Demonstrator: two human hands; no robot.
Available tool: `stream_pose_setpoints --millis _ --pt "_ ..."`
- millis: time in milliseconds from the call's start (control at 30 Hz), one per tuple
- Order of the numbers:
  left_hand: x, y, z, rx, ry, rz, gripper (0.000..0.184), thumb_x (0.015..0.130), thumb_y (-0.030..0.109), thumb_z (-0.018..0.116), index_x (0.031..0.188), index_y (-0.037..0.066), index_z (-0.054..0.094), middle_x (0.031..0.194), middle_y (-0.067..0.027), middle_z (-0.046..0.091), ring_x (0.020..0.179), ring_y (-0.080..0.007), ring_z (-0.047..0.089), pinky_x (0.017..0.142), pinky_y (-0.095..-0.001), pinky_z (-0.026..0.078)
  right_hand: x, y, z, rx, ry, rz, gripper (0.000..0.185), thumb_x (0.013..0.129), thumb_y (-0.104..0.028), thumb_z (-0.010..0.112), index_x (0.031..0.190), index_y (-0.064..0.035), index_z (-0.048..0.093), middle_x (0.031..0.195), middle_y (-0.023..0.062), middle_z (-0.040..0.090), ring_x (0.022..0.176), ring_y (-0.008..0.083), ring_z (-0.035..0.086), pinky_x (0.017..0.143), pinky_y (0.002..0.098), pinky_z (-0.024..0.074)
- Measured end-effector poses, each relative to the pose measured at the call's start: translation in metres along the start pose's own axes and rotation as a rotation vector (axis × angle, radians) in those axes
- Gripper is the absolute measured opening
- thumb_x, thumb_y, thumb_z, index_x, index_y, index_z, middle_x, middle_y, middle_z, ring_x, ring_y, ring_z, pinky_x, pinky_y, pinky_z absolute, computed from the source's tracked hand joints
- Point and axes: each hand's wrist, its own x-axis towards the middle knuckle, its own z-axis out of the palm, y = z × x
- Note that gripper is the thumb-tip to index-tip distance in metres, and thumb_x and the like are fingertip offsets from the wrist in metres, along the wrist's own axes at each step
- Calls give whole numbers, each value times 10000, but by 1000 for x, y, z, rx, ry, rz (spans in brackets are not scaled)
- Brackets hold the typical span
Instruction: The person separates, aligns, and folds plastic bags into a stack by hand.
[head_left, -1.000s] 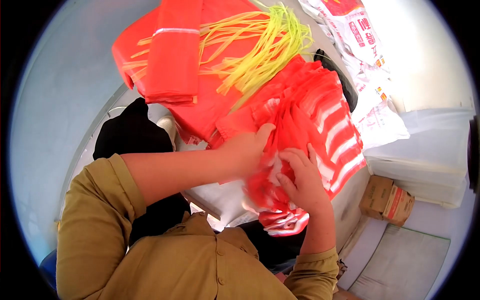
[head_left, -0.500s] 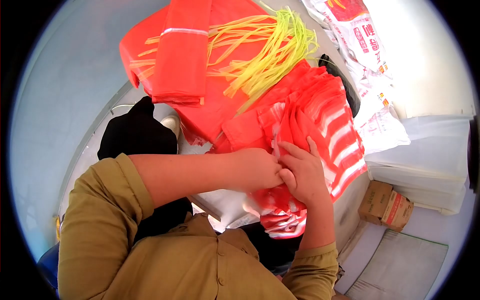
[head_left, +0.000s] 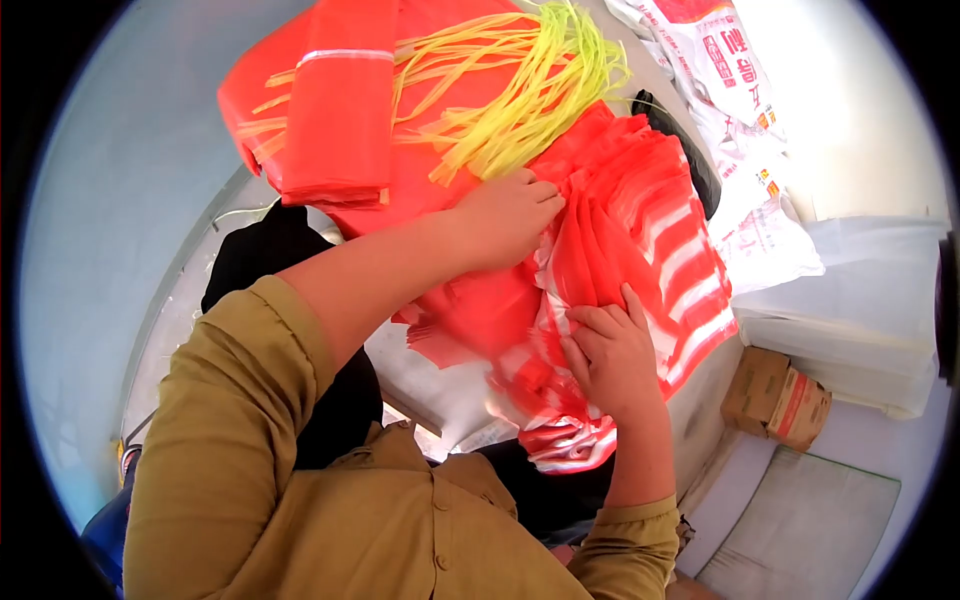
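A thick fan of red plastic bags (head_left: 625, 235) with white-striped edges lies in front of me. My left hand (head_left: 508, 222) reaches across to its upper left side, with curled fingers closed on a red plastic bag; the fingertips are partly hidden. Lower down, my right hand (head_left: 612, 350) rests on the fan with its fingers spread over the plastic. Between and below the hands, a loose red bag (head_left: 480, 310) hangs blurred. Just beyond my left hand lies a bundle of yellow-green ties (head_left: 520, 100).
A folded red bundle (head_left: 340, 130) with a pale band lies on a larger red pile (head_left: 255, 95). White printed sacks (head_left: 735, 120) and a black bag (head_left: 690, 150) are at the upper right. A cardboard box (head_left: 775, 398) stands at the right, near a grey panel (head_left: 800, 530).
My left hand has moved up and away from my right hand, along the bags' left side. The fingers of my right hand have come apart from the left. The view has shifted slightly.
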Motion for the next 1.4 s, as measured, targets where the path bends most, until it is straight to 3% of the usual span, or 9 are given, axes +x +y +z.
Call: stream_pose_setpoints --millis 167,267,367,467,667,767,967,1167,1400 --pt "18 8 -14 106 -271 -138 309 867 149 714 1157 44 701 1200 -119 685 1149 -303 631 950 -407 542 -2 9 -2 77 3 57 44 842 -92 756 838 -51 743 1038 32 738 933 249 680 1209 556 387" --pt "21 1 -19 95 -347 -133 163 870 140 720 1018 74 702 1042 -122 686 1062 -339 647 901 -443 543 -2 14 0 131 11 85 37 849 -81 747 829 -49 741 1022 35 739 938 253 685 1217 560 377" --pt "7 1 -7 41 -178 -72 99 883 126 688 968 78 701 1002 -126 694 1016 -336 662 882 -446 545 -2 17 3 156 34 81 51 851 -81 748 816 -46 741 1007 45 743 921 259 688 1207 559 389" --pt "-2 15 -9 6 -227 -28 76 886 128 665 929 66 675 1031 -134 698 996 -332 669 867 -443 547 -3 21 4 172 53 70 74 856 -97 764 807 -43 748 989 61 750 898 267 692 1182 554 421" --pt "-28 19 23 14 -94 429 142 864 196 688 917 71 645 921 -84 690 960 -290 688 825 -429 556 -3 31 -1 236 49 77 76 863 -95 772 815 -39 753 977 64 754 916 266 699 1184 549 422" --pt "-32 27 15 29 -218 510 77 862 144 655 901 79 639 978 -66 664 1020 -286 652 845 -440 542 -3 35 -3 259 39 76 67 863 -92 774 827 -39 758 976 63 755 925 262 701 1187 546 420" --pt "-33 39 -2 -357 -400 193 111 886 115 639 984 71 665 984 -141 699 967 -355 679 810 -480 541 -3 35 -1 261 41 85 52 863 -86 772 842 -41 758 985 57 754 942 257 703 1188 548 419" --pt "-24 39 -18 -441 -456 -111 231 859 192 690 1039 53 653 927 -194 691 925 -406 677 779 -525 521 -5 35 0 257 46 81 51 860 -81 770 827 -46 753 985 56 752 939 255 702 1184 548 420" --pt "-20 43 -31 -240 -355 -144 212 912 230 675 1029 54 674 866 -181 708 848 -405 709 737 -523 547 -4 34 4 254 76 76 69 861 -77 772 805 -48 745 985 56 755 898 254 704 1182 548 421"
